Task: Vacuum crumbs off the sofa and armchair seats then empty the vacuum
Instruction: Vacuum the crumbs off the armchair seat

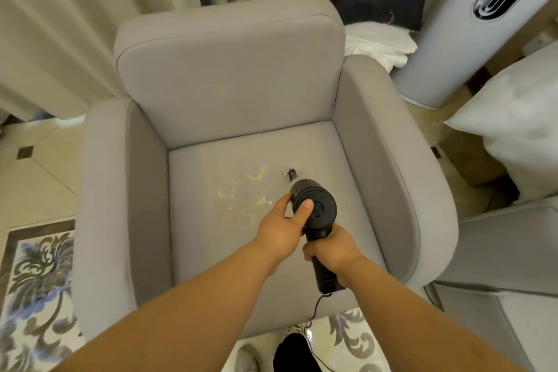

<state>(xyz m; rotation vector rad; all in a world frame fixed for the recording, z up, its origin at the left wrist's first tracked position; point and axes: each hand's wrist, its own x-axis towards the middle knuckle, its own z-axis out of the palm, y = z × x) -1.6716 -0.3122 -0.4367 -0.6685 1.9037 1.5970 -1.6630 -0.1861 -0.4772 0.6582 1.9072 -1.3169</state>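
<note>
A grey armchair (229, 90) fills the middle of the view. Pale yellow crumbs (256, 175) are scattered over the middle of its seat (211, 238). I hold a black handheld vacuum (321, 205) over the seat, its nozzle tip (292, 174) down near the crumbs. My right hand (330, 249) is wrapped around the handle. My left hand (285, 226) grips the round body from the left, thumb pressed on its rear face. A black cord (315, 309) runs from the handle's end down over the seat's front edge.
Cream curtains (60, 24) hang behind and to the left. A white tower air conditioner (471, 39) stands at the back right, crumpled white cloth (380, 42) beside it. A white pillow (513, 118) and a grey sofa's arm (507, 251) lie at right. Patterned floor (39, 275) is below left.
</note>
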